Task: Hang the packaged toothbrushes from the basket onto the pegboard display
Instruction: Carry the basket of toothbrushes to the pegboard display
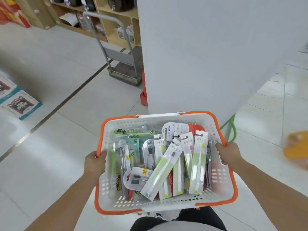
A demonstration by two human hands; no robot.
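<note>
While both hands carry it at waist height, the basket (pixel 223 185) sits level in front of the person, white with orange rims and handles. The left hand (pixel 95 161) grips the orange rim on the basket's left side, fingers curled over the edge. The right hand (pixel 229 153) grips the orange rim on the right side in the same way, thumb on top. Between the two hands, inside the basket, lies a loose heap of packaged toothbrushes (pixel 160 170): several in pale green and white cards lean upright or slant across the middle and right, nearer the right hand, while clear blister packs with dark and green brushes lie flat toward the left hand. A red and white pack (pixel 183 129) lies at the far end. None of the packs touches either hand.

Ahead stands a plain white panel (pixel 216 47), with a grey hand trolley (pixel 120 54) to its left on the pale tiled floor (pixel 50 164). Wooden shelves (pixel 116 19) with goods stand behind the trolley. Printed boxes (pixel 18 104) rest on the floor at far left
</note>
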